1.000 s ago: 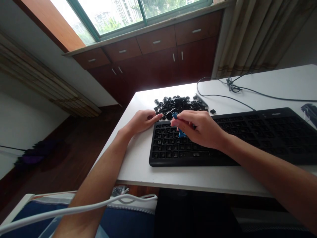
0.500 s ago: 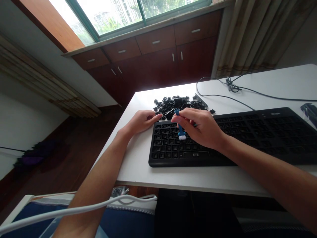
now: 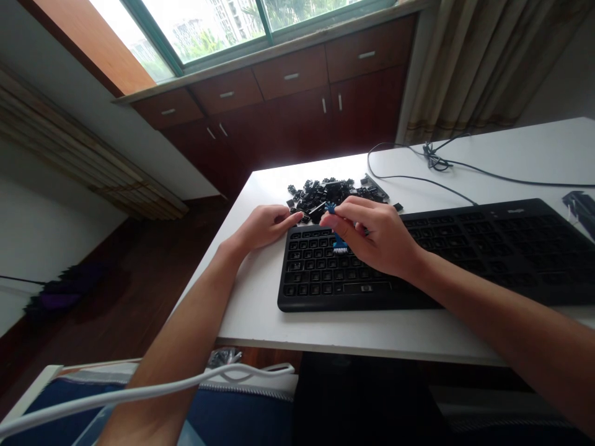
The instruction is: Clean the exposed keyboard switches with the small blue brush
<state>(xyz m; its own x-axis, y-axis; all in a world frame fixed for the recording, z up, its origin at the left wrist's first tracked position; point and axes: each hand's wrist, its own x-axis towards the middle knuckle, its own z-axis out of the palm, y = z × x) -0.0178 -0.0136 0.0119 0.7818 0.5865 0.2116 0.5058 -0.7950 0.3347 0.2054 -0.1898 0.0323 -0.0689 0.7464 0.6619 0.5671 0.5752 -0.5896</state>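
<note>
A black keyboard (image 3: pixel 465 254) with its keycaps removed lies on the white table (image 3: pixel 260 310). My right hand (image 3: pixel 376 238) is closed on a small blue brush (image 3: pixel 338 241), bristles down on the keyboard's left part. My left hand (image 3: pixel 264 226) rests curled at the keyboard's upper left corner, fingertips touching its edge. A pile of loose black keycaps (image 3: pixel 330 192) lies just behind both hands.
A black cable (image 3: pixel 437 164) loops across the table behind the keyboard. A dark object (image 3: pixel 581 207) sits at the right edge. Wooden cabinets (image 3: pixel 297 105) stand under the window. A white cord (image 3: pixel 139 390) crosses my lap.
The blue brush has shifted in short strokes over the keyboard's left keys, with my right hand moving slightly. My left hand has stayed at the keyboard's corner.
</note>
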